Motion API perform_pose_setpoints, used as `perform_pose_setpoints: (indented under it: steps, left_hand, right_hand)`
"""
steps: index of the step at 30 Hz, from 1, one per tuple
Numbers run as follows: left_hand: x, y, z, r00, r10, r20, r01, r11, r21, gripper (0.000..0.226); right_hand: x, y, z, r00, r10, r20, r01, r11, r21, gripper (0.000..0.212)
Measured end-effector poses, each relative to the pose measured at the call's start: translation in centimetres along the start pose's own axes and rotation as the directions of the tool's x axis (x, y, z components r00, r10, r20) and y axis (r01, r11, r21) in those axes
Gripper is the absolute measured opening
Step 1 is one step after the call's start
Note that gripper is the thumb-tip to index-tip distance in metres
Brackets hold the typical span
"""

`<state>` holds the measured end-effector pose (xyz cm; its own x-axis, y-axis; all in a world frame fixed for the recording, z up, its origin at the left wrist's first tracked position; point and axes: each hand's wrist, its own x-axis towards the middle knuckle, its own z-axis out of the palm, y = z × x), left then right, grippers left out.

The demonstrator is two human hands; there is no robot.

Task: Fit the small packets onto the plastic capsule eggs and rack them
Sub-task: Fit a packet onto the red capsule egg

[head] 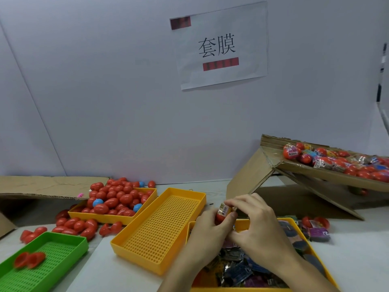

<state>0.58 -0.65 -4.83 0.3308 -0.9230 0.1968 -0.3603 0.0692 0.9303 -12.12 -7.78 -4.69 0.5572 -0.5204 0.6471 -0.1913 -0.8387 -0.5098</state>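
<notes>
Gripping red capsule egg (222,216), left hand (210,226) curls round it above packet tray (242,225). Right hand (255,224) pinches printed packet (224,208) at egg's top. Empty perforated yellow tray (160,226) just left; heap of red eggs (117,199) beyond; wrapped eggs (336,163) on tilted cardboard, right.

Even, fairly bright light, seemingly from overhead; soft shadows lie under the cardboard box (294,186). Edges bow, and corners blur.
</notes>
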Motion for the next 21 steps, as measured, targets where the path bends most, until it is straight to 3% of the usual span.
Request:
perform_pose_setpoints:
  steps: [7,13,21]
  left_hand:
    - [-0.2,0.4,-0.4,0.997,-0.041,0.063,0.039,0.999,0.037,0.03]
    - [-0.8,1.2,0.1,0.998,-0.036,0.051,0.042,0.991,-0.127,0.034]
    - [-0.7,1.6,0.2,0.989,-0.127,0.081,0.137,0.98,-0.144,0.037]
  right_hand:
    - [0.0,0.6,0.0,1.0,-0.006,0.013,0.006,1.0,-0.012,0.059]
    - [0.1,0.6,-0.3,1.0,0.008,-0.005,-0.008,0.999,0.037,0.049]
    - [0.1,1.0,-0.1,0.999,0.051,0.0,-0.05,0.997,0.055,0.051]
